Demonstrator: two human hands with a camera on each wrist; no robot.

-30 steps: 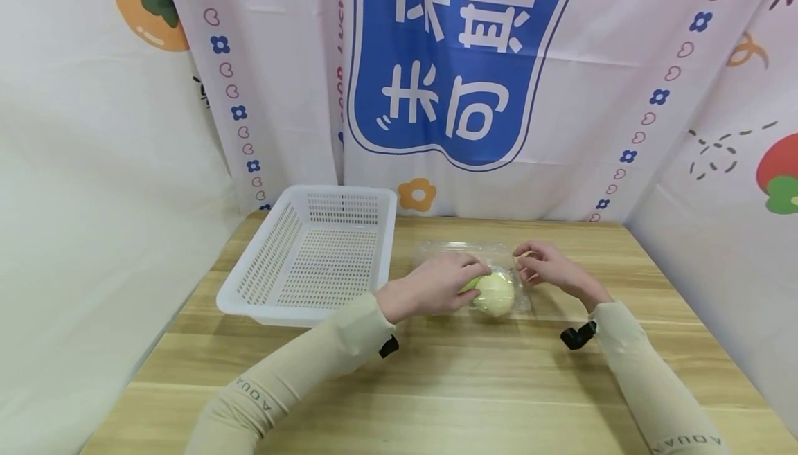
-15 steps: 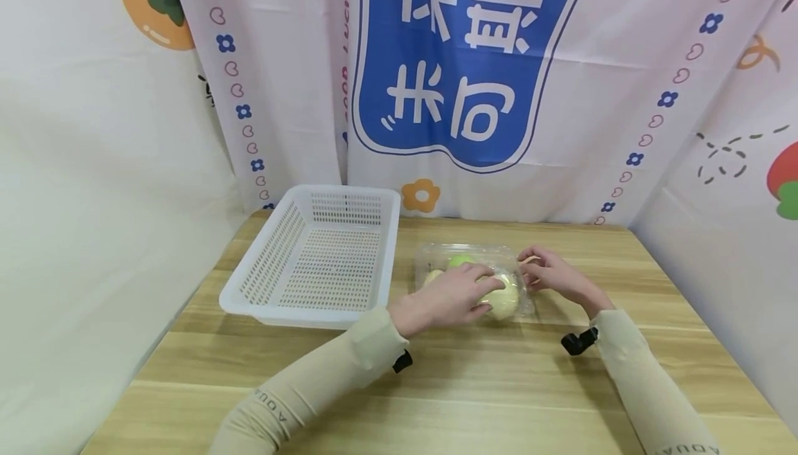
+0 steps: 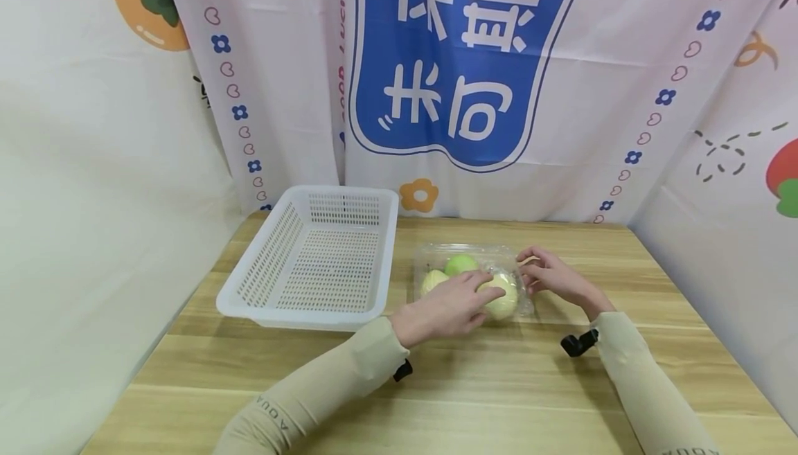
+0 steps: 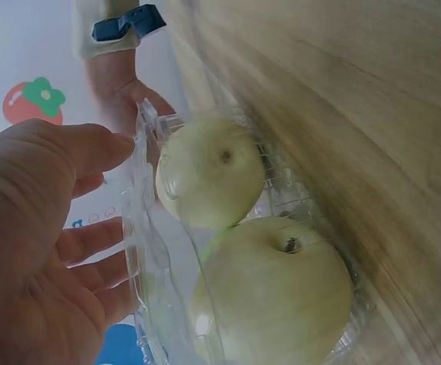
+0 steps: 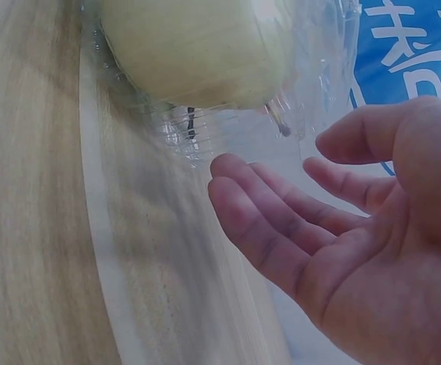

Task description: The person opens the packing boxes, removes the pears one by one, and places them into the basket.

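Note:
A clear plastic clamshell box (image 3: 430, 254) holds pale yellow, round pear-like fruits (image 4: 274, 296) and a bright green round fruit (image 3: 461, 265). Over the box's front side lies my left hand (image 3: 451, 306), fingers spread and loosely bent. In the left wrist view its thumb and fingertips are at the box's lid edge; whether they press on it I cannot tell. At the right end of the box is my right hand (image 3: 551, 276), its fingers relaxed. The right wrist view shows these fingertips close to the clear plastic, with nothing held.
A white perforated plastic basket (image 3: 249, 261), with no contents visible, stands left of the box on the wooden table (image 3: 499, 386). Printed cloth (image 3: 592, 95) hangs behind and at both sides of the table. Each wrist wears a small black camera (image 3: 580, 343).
My left hand has drawn slightly toward the near edge and off the fruits, so the green fruit and the left pale one now show. The right hand has hardly moved.

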